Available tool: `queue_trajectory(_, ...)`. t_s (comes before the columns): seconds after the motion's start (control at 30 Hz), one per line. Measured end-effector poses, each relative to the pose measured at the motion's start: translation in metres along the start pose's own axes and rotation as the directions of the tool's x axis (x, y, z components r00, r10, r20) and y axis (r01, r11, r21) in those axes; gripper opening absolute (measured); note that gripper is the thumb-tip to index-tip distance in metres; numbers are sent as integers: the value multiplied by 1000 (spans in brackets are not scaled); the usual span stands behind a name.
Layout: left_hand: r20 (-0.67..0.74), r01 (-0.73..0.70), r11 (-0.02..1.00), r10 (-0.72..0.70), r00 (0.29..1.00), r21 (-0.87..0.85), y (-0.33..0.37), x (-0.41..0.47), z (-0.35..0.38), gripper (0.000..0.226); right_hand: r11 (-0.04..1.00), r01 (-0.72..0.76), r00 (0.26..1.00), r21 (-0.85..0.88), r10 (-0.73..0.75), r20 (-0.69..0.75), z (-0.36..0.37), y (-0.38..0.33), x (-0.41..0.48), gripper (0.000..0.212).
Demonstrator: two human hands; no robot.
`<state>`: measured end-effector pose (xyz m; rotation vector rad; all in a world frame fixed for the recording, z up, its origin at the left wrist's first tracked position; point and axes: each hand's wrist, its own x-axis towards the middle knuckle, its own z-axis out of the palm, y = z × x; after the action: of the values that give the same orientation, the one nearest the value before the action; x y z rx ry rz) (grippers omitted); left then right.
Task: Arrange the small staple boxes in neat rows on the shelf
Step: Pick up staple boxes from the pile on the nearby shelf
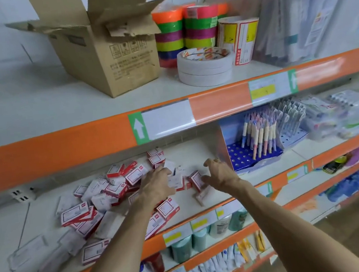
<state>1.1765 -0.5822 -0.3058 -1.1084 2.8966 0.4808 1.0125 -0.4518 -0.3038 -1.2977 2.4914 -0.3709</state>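
— Orange-edged store shelving [62, 151], white boards. Which level are you on?
— The middle shelf [199, 153]. The staple boxes [112, 190] lie in a loose heap on its left half. Some are tipped on edge and a few sit right at the near lip. No rows yet, I'd say.
— And your hands?
— My left hand [157, 184] lies on the heap's right end. Its fingers are hidden behind its own back, so I cannot tell whether it grips a box. My right hand [219, 174] is spread wide, fingers clawed, holding nothing, just beside an upended box [197, 180].
— What might go wrong?
— Sweeping the heap together could nudge the near boxes [93, 252] over the lip and off the shelf. Reaching further right, I could knock the pen display [256, 151] beside my right hand. I judge the boxes to be light and slick, so a row could skew when pushed.
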Motion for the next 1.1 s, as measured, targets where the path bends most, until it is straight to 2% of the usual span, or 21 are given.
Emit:
queue_trajectory(0.07,24,18,997,-16,1000,-69,-3,2,-5,65,999,25,1000,35,-24,-15,-3,1,8,38)
queue_trajectory(0.2,96,34,998,-29,995,-52,-3,-1,-8,60,994,57,998,89,-57,-1,-4,-1,17,31)
queue_trajectory(0.4,140,78,995,-68,988,-69,1,-1,-8,56,983,98,991,156,-111,76,-1,-17,25,44)
queue_trajectory(0.6,245,127,974,-79,966,-187,-7,3,-14,52,976,68,984,206,-99,145,4,-23,32,44)
queue_trajectory(0.7,275,155,953,-80,958,-262,-13,8,-17,42,982,-3,989,191,-25,145,4,-26,37,38)
queue_trajectory(0.8,197,163,931,-102,975,-327,-16,15,-18,40,981,-29,988,193,-1,156,5,-26,40,34)
queue_trajectory(0.93,-10,198,946,-208,978,-255,-24,20,-25,42,985,-6,986,171,-23,166,5,-23,45,33)
queue_trajectory(1.03,-91,209,950,-235,968,-232,-31,21,-27,38,990,12,989,143,-33,146,3,-24,49,24)
queue_trajectory(1.1,-120,197,957,-226,967,-212,-32,22,-28,36,993,32,993,110,-44,108,0,-25,52,25)
